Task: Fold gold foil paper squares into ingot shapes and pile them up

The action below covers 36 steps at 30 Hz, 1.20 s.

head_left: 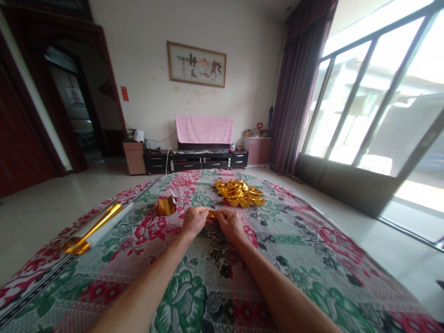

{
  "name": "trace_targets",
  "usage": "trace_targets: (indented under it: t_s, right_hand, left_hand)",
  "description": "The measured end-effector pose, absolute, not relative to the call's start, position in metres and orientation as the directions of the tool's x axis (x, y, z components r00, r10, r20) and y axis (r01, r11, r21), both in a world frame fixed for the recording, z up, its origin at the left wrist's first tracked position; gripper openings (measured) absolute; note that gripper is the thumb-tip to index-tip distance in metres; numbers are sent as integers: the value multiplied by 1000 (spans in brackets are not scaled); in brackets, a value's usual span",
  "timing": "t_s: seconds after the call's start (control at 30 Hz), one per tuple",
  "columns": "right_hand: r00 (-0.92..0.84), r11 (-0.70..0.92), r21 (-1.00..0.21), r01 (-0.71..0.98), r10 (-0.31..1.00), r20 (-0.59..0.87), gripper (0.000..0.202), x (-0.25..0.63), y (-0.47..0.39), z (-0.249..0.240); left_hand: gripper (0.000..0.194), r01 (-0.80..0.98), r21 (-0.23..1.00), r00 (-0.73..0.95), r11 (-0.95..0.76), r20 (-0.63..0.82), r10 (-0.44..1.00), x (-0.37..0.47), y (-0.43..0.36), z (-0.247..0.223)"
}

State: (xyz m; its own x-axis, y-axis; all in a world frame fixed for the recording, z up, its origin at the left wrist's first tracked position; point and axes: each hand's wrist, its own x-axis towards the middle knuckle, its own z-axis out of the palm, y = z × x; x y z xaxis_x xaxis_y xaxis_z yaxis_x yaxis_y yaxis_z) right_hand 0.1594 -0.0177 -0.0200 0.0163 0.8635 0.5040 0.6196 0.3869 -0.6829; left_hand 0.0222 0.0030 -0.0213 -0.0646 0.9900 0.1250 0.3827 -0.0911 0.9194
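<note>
Between my two hands is a small folded piece of gold foil paper [212,214], pinched at both ends. My left hand [195,220] is closed on its left end, and my right hand [230,224] is closed on its right end. Most of the piece is hidden by my fingers. Just beyond my hands lies a heap of folded gold foil pieces [239,192]. To the left of my left hand sits a curled stack of gold foil sheets [166,205], with a pale underside showing at its edge.
A patterned floral cloth [180,296] covers the round surface before me. On its left side lies a long roll of gold and white sheet [100,226]. Farther off stand a low black cabinet [204,162] and a pink cloth [204,129] draped over something. Large windows are at right.
</note>
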Motion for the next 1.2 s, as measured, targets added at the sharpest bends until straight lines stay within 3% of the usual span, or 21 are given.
trace_targets:
  t_s: [0.27, 0.53, 0.87, 1.2]
  right_hand:
    - [-8, 434, -686, 585, 848, 529, 32, 160, -16, -22]
    - [66, 344, -714, 610, 875, 479, 27, 159, -12, -26]
    - [93, 278, -690, 668, 889, 448, 26, 158, -17, -21]
    - [78, 294, -677, 675, 884, 461, 25, 157, -19, -20]
  left_hand:
    - [30, 471, 871, -59, -140, 189, 980, 24, -4, -14]
    - [30, 471, 871, -58, -135, 184, 981, 28, -6, -13]
    - [29, 594, 789, -94, -156, 261, 961, 30, -9, -13]
    - [28, 637, 758, -119, -144, 281, 952, 33, -12, -11]
